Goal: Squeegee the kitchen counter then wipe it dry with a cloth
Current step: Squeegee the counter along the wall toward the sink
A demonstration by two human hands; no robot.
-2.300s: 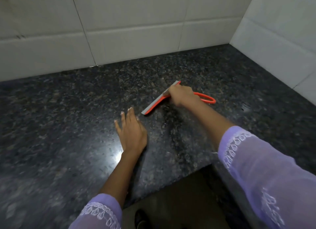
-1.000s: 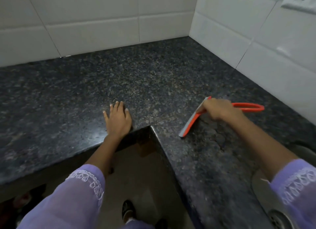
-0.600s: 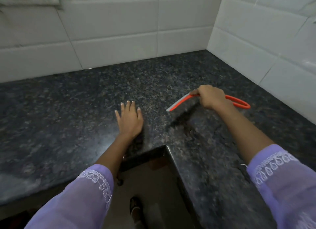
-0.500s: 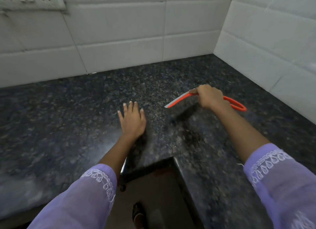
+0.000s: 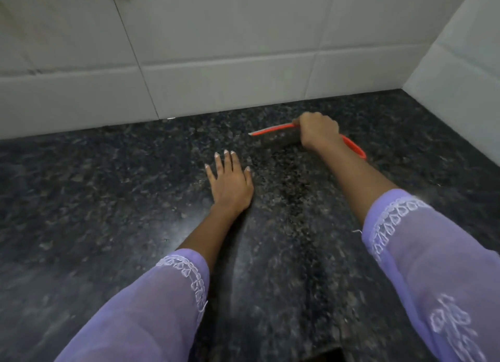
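Observation:
The dark speckled granite counter (image 5: 108, 199) fills the view. An orange squeegee (image 5: 273, 129) with a grey blade is far out on it, close to the back wall, its looped handle sticking out behind my wrist. My right hand (image 5: 318, 130) grips the squeegee where handle meets blade. The blade points left, just above or on the stone; I cannot tell which. My left hand (image 5: 230, 181) rests flat on the counter, fingers straight, nearer to me and left of the squeegee. No cloth is in view.
White tiled walls (image 5: 216, 50) close the counter at the back and on the right (image 5: 460, 72), meeting in a corner at far right. The inner corner of the counter's front edge (image 5: 332, 355) shows at the bottom.
My right hand has carried the squeegee farther back toward the rear wall. My left hand stays flat on the counter. The view has shifted forward over the counter.

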